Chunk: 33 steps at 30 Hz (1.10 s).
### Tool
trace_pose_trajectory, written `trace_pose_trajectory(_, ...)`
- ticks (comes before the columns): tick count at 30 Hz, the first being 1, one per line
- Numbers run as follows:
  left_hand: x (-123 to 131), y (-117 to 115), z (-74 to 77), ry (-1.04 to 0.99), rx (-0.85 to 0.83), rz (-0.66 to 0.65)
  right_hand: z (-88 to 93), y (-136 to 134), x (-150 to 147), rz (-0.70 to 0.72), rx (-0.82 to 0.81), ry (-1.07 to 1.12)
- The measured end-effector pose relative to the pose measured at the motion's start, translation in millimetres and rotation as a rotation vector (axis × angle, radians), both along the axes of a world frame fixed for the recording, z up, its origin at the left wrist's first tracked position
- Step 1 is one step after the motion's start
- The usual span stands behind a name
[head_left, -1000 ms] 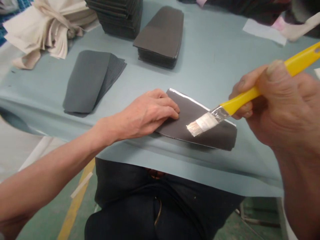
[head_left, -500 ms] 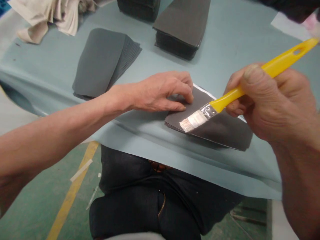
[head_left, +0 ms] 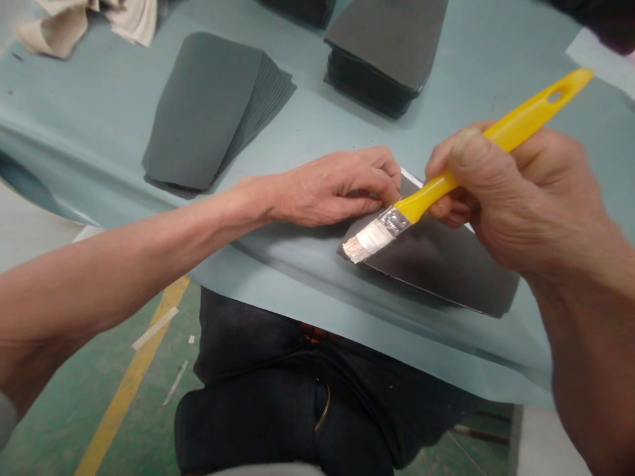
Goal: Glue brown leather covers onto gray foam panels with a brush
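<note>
A stack of dark brown sheets (head_left: 446,264) lies near the table's front edge, with a thin white strip along its far side. My left hand (head_left: 342,185) rests at the stack's left end, its fingers curled and pressed together; what they pinch, if anything, is hidden. In my right hand (head_left: 516,185) is a yellow-handled brush (head_left: 421,198), wrapped by the fingers. Its pale bristles are over the near left corner of the stack, at or close to the edge.
A fanned pile of grey sheets (head_left: 203,109) lies to the left. Behind stands a taller dark stack (head_left: 387,53), with another partly cut off beside it. Beige cloth pieces (head_left: 133,20) are at the back left, white paper (head_left: 602,59) at the right.
The brush and my right hand have moved left and slightly down toward the stack's left corner. The piles and stack appear shifted in view. My left hand stays at the stack, its fingers closer together.
</note>
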<state>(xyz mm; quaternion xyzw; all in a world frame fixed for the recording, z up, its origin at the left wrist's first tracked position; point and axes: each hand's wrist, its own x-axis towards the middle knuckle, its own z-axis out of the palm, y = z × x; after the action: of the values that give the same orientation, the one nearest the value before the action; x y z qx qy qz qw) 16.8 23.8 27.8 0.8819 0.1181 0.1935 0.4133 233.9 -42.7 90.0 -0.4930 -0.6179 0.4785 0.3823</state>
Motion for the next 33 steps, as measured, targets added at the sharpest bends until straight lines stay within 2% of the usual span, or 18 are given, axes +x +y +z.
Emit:
trace_pose_trajectory(5,2,-3,1.5,-0.013,-0.009,0.008,2.7,6,-6,0.067,-0.026,-0.011)
trace_pose_trajectory(16,3,-6,3.9,-0.028,-0.048,0.051,6.4,13,0,0.182,0.057,-0.179)
trace_pose_trajectory(23,2,-6,4.0,-0.039,-0.063,0.028,10.5,12,-4,0.133,0.034,-0.188)
trace_pose_trajectory(29,3,-5,2.6,-0.016,-0.088,0.032,6.2,12,-9,0.176,0.071,-0.126)
trace_pose_trajectory(33,4,-5,0.3,-0.038,-0.071,0.019,3.3,15,-5,0.198,0.094,-0.192)
